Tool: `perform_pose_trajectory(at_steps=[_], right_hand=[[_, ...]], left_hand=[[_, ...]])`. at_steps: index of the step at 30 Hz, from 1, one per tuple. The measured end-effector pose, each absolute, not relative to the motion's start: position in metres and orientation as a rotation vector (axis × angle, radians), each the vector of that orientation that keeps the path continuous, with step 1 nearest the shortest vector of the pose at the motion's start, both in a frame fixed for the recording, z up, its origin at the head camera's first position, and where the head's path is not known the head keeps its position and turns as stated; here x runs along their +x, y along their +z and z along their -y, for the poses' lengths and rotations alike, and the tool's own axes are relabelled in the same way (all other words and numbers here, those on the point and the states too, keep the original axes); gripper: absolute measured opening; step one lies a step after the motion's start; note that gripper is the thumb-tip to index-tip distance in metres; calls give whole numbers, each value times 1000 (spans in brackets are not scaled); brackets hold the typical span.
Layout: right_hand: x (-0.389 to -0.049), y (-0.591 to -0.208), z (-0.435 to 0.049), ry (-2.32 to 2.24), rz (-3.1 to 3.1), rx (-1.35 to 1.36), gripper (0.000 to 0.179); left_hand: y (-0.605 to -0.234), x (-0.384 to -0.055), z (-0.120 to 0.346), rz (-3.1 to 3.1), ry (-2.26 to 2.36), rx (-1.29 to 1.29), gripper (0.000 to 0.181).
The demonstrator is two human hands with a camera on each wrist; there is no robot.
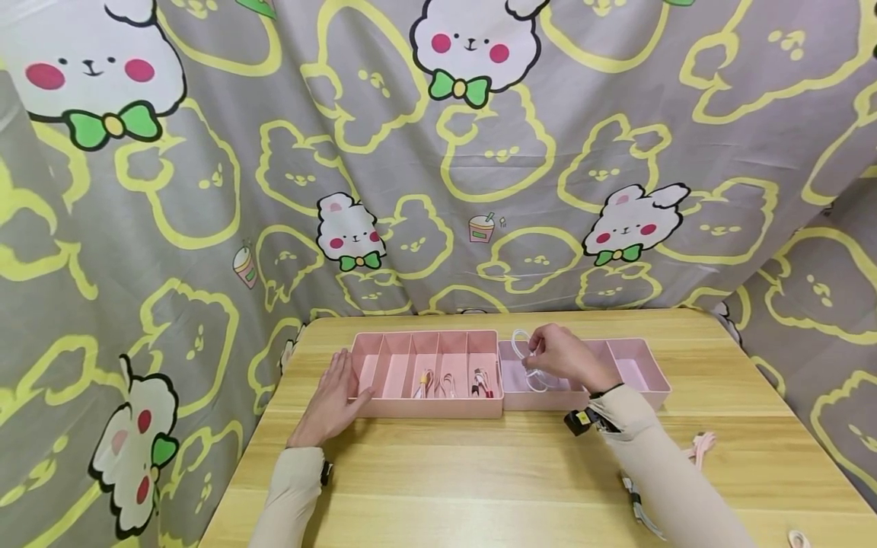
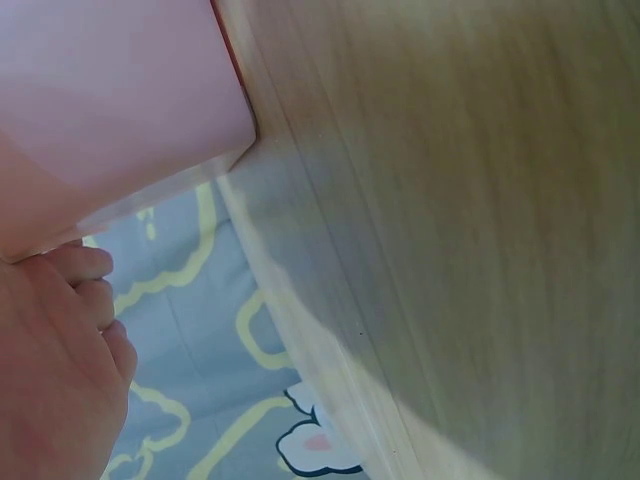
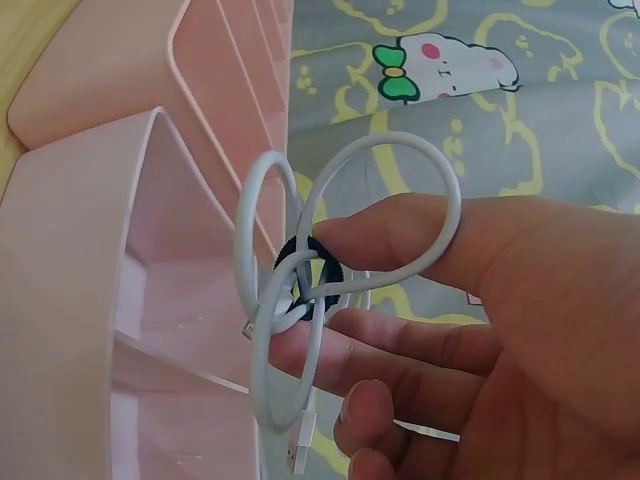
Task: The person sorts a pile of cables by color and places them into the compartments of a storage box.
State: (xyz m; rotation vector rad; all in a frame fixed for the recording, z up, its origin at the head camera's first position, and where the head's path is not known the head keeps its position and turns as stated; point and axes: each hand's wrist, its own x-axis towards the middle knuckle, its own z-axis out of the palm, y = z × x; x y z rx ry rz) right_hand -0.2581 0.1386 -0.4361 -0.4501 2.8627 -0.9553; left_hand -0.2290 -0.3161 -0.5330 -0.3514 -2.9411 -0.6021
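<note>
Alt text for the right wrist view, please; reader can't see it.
A bare right hand pinches a looped white cable bundled with a black ring-shaped tie, its USB plug hanging down. At left stand a pale lilac divided plastic box and, beyond it, a pink plastic box; grey cartoon-print fabric hangs behind.

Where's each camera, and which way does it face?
Head: on the head, looking forward and down at a pink divided plastic box, lilac divided plastic box and light wooden table; left hand, right hand, beige sleeves show.
Left wrist: worn there, facing the pink box's corner and table; part of the left hand shows.
Right wrist: worn there, facing a white looped cable the right hand pinches.
Head and right wrist share cable and boxes.
</note>
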Motion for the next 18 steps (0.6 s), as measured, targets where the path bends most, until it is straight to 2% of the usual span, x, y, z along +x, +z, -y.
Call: perform_pose_trajectory(at_steps=[18], right_hand=[[-263, -442, -130, -947, -2821, -428, 16]], left_hand=[[-533, -230, 316, 2954, -594, -345, 95]])
